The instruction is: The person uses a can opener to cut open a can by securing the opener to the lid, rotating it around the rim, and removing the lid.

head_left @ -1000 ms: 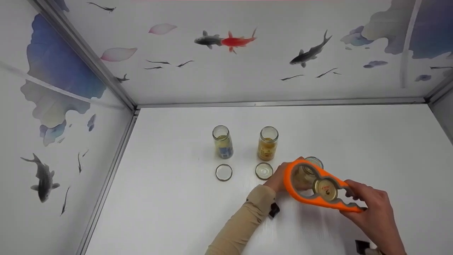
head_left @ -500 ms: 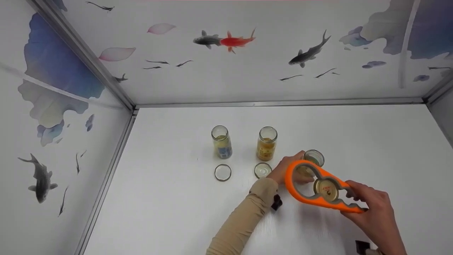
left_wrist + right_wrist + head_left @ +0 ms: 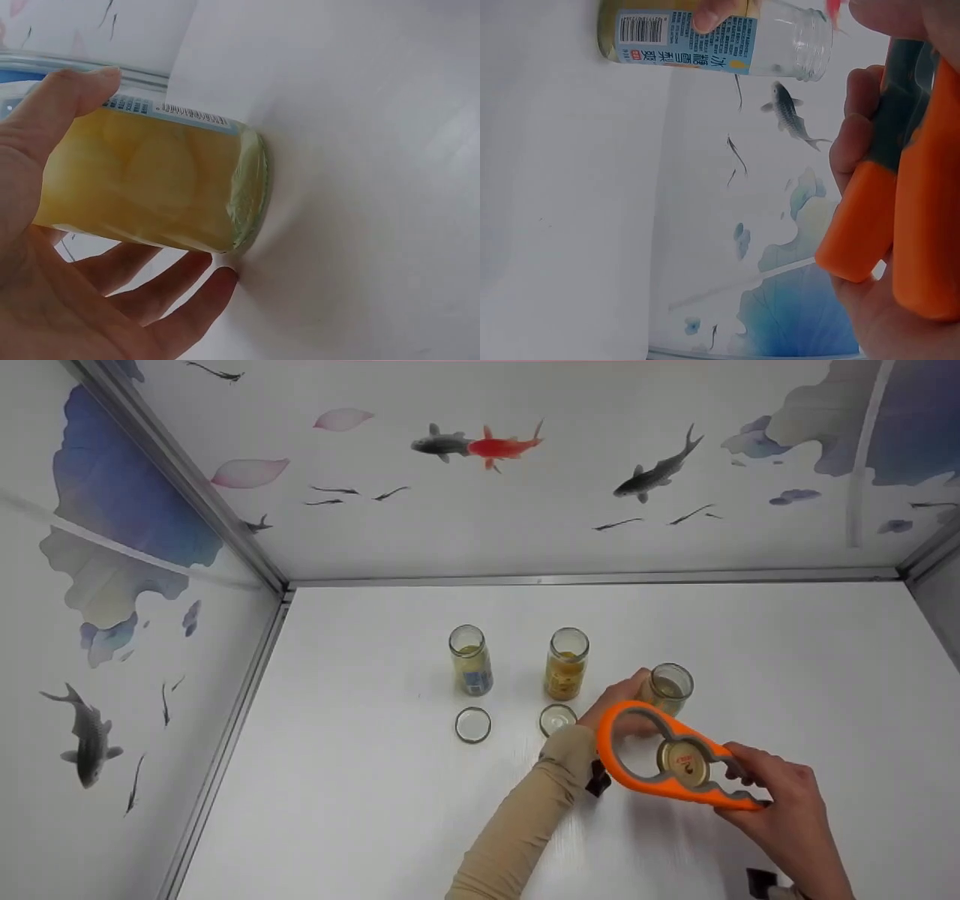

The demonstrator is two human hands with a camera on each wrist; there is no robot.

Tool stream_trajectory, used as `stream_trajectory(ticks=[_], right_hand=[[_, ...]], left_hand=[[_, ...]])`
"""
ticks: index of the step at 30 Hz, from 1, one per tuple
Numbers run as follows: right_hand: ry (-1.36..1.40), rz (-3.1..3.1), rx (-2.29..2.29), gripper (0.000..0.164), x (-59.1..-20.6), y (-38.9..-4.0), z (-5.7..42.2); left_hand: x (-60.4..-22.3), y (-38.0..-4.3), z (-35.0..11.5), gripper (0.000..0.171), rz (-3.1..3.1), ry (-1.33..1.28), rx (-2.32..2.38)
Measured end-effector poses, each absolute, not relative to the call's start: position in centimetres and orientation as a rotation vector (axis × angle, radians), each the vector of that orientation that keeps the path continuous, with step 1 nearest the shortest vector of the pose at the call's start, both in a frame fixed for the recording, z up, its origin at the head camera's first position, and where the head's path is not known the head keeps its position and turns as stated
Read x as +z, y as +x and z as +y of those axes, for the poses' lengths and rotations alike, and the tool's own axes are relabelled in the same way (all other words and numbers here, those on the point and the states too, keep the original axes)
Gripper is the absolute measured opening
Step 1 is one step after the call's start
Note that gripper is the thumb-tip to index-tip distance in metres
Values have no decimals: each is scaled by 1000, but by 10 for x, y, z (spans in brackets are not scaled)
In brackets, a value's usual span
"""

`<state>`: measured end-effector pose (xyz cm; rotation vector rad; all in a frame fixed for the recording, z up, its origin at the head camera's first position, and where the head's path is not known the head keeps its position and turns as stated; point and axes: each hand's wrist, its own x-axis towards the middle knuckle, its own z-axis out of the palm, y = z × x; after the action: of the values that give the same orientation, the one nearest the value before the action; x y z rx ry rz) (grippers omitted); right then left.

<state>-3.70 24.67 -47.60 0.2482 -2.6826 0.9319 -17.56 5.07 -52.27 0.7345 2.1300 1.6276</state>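
My left hand [image 3: 617, 701] holds an open glass jar [image 3: 671, 684] at the right of the row. In the left wrist view the thumb lies on the blue label of this jar [image 3: 142, 176], with pale round pieces in yellowish liquid inside. The other fingers are on its far side. My right hand [image 3: 787, 799] grips the handles of an orange and grey jar opener [image 3: 609, 750]. A gold lid [image 3: 686, 763] sits between the grey toothed edges of the opener, apart from the jar. The right wrist view shows the opener's handles [image 3: 859, 217] against the palm.
Two more open jars, one blue-labelled [image 3: 472, 671] and one yellow-labelled [image 3: 566, 671], stand to the left on the white table [image 3: 360, 780]. In front of them lie two upturned lids, the left lid [image 3: 473, 725] and the right lid [image 3: 557, 720]. Printed walls [image 3: 540, 532] enclose the table.
My left hand has moved the jar away from me and slightly right, out from behind the opener. The right hand with the opener and lid has shifted only slightly left.
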Motion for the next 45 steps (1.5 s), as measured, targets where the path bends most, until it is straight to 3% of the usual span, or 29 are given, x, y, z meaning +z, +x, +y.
stream_trajectory(ticks=[6,13,20,38,45], right_hand=[[249,-2691,914,71,-475,-37,247],[280,-2660,934,72,-475,-39,245],[302,-2642,942,72,-476,-40,244],[224,-2711,950,69,-478,-34,244],[201,-2712,941,71,-481,-34,247]], left_hand=[[-540,-194,59,52,2290,795,1431],[-543,-205,65,51,2391,735,1326],[-539,-204,71,54,2385,463,1437],[-537,-195,79,69,2450,178,1403],[-531,-189,68,65,2519,227,1376]])
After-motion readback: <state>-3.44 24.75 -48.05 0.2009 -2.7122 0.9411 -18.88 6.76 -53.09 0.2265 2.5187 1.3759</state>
